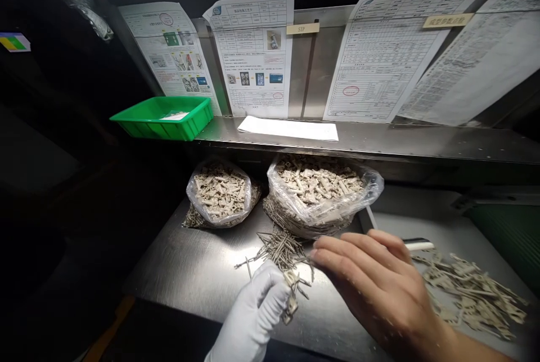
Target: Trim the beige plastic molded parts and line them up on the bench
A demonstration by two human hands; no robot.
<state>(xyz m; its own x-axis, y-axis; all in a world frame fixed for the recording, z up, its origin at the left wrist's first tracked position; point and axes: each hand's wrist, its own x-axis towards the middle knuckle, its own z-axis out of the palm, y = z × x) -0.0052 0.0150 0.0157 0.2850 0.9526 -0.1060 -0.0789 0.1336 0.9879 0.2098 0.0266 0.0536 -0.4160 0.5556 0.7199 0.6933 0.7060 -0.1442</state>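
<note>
In a white glove, my left hand [259,308] closes on small beige plastic parts [290,297] at the front of the metal table. My bare right hand [375,280] is just to the right, back upward, its bent fingers pointing left. A black-and-white handle [417,244] sticks out behind it and appears to be held; the rest of this tool is hidden. Beyond my left hand lies a loose pile of thin grey-beige sticks [280,249]. Past the pile stand a larger clear bag [318,215] and a smaller one [223,221], both full of short beige plastic parts.
On the right, a grey tray [396,204] holds beige parts with long stems [472,294]. A metal shelf [371,139] runs above the bags, carrying a green bin [164,125] and folded white paper [289,128]. Printed sheets [257,58] hang behind it.
</note>
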